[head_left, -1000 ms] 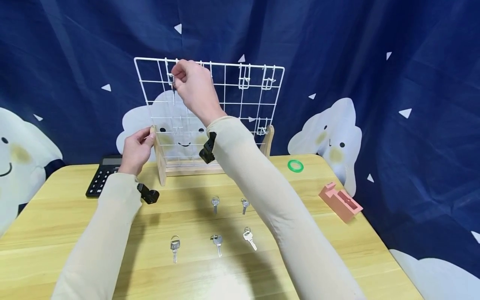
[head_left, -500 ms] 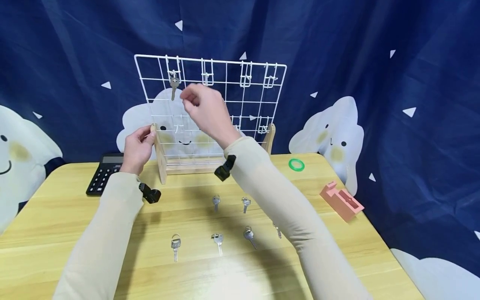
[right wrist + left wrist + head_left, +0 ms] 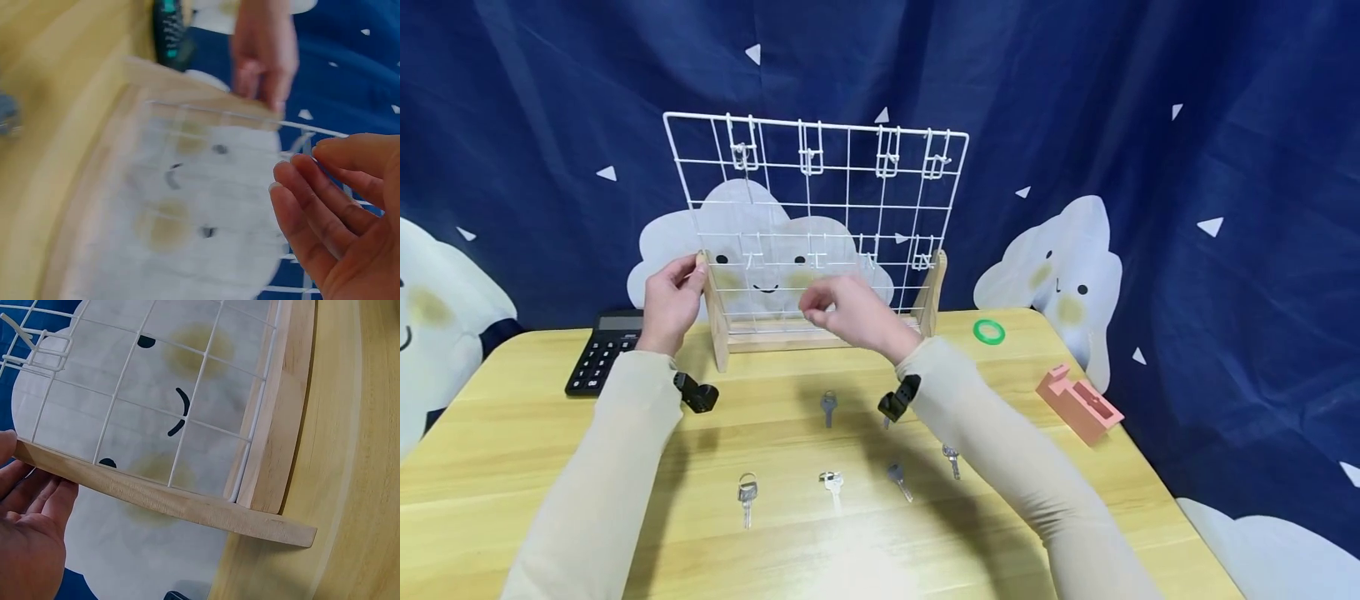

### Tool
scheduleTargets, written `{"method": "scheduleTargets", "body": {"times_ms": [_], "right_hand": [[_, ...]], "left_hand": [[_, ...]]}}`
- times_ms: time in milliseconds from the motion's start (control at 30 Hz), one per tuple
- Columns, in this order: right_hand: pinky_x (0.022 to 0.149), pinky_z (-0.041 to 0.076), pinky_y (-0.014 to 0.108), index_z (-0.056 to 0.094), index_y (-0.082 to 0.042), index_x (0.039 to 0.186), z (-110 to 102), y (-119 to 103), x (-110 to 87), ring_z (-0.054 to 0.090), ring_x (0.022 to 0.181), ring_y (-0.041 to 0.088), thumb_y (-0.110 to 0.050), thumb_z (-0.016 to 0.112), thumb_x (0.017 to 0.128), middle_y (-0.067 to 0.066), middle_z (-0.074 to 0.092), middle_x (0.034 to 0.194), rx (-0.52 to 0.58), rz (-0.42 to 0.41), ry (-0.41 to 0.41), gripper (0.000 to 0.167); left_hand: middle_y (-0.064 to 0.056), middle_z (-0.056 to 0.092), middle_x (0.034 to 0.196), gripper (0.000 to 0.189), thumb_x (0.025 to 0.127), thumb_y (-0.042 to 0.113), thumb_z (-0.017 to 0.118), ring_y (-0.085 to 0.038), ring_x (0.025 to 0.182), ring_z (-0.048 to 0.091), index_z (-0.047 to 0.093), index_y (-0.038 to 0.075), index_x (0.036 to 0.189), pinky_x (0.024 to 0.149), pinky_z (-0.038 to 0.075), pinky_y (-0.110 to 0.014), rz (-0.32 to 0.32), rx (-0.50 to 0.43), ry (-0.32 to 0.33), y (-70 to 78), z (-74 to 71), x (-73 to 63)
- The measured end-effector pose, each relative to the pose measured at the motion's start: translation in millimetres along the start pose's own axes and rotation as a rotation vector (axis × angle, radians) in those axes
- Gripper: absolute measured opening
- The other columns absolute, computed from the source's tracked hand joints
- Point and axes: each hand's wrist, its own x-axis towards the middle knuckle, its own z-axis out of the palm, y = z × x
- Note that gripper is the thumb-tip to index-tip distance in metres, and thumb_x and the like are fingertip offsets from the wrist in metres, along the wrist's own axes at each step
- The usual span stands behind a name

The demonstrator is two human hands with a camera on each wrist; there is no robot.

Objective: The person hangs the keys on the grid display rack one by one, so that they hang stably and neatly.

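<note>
A white wire grid rack (image 3: 847,206) with several small hooks stands in a wooden base. My left hand (image 3: 672,304) pinches the top of the rack's left wooden post (image 3: 716,317); in the left wrist view its thumb and fingers (image 3: 59,503) lie either side of the wood. From the upper left hook hangs a key (image 3: 742,158), seen nearly edge-on. My right hand (image 3: 857,312) is in front of the rack's lower part, with loosely bent fingers and nothing between them, as the right wrist view confirms. Several keys with rings lie on the table, among them one key (image 3: 829,408) below that hand.
Behind the left hand lies a black calculator (image 3: 602,354). To the right are a green ring (image 3: 988,332) and a pink block-like holder (image 3: 1078,404) near the edge of the wooden table (image 3: 1015,417). A dark blue curtain (image 3: 1037,100) hangs behind.
My right hand has let go of the key on the upper left hook and moved down and to the right. The left hand stays on the post.
</note>
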Motion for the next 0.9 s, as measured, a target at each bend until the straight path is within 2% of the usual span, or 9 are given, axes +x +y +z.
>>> {"method": "scheduleTargets", "body": {"times_ms": [167,367,500,700,900], "right_hand": [[0.080,0.052,0.022,0.072,-0.008,0.102,21.5,25.9,-16.6,0.062,0.087,0.010,-0.007,0.067,0.093,-0.002,0.069,0.094,0.009,0.083,-0.070,0.010],[0.092,0.051,0.026,0.071,-0.002,0.112,46.3,50.1,-28.2,0.064,0.100,0.018,-0.005,0.069,0.092,0.007,0.070,0.108,0.037,0.172,-0.176,0.021],[0.093,0.051,0.027,0.069,0.001,0.115,62.4,63.8,-30.8,0.063,0.101,0.020,-0.001,0.070,0.089,0.010,0.069,0.111,0.027,0.200,-0.225,0.026],[0.090,0.052,0.023,0.070,0.001,0.112,79.5,72.5,-29.9,0.063,0.098,0.018,0.003,0.070,0.087,0.009,0.070,0.106,-0.028,0.196,-0.266,0.025],[0.085,0.051,0.018,0.072,-0.003,0.105,91.7,74.9,-27.7,0.064,0.090,0.012,0.001,0.075,0.084,0.002,0.071,0.096,-0.102,0.181,-0.293,0.022]], "left_hand": [[-0.017,0.052,0.138,0.048,0.105,0.031,0.047,-0.023,0.120,0.052,0.049,0.004,0.144,0.104,0.046,-0.031,-0.004,-0.007,0.007,1.3,1.4,-1.7],[-0.017,0.053,0.137,0.049,0.105,0.032,0.048,-0.023,0.119,0.052,0.049,0.003,0.143,0.103,0.047,-0.032,0.001,-0.004,0.006,2.4,0.5,-1.3],[-0.017,0.052,0.137,0.047,0.105,0.029,0.048,-0.024,0.121,0.053,0.050,0.001,0.142,0.103,0.047,-0.034,0.003,-0.016,0.005,2.7,-0.1,-2.0],[-0.017,0.050,0.140,0.047,0.105,0.027,0.047,-0.027,0.123,0.052,0.048,0.000,0.143,0.101,0.048,-0.035,0.000,-0.045,-0.002,3.2,-0.7,-0.8],[-0.017,0.050,0.139,0.046,0.105,0.027,0.047,-0.025,0.121,0.052,0.048,0.001,0.144,0.100,0.049,-0.035,-0.021,-0.038,-0.004,3.8,-0.6,-2.1]]}}
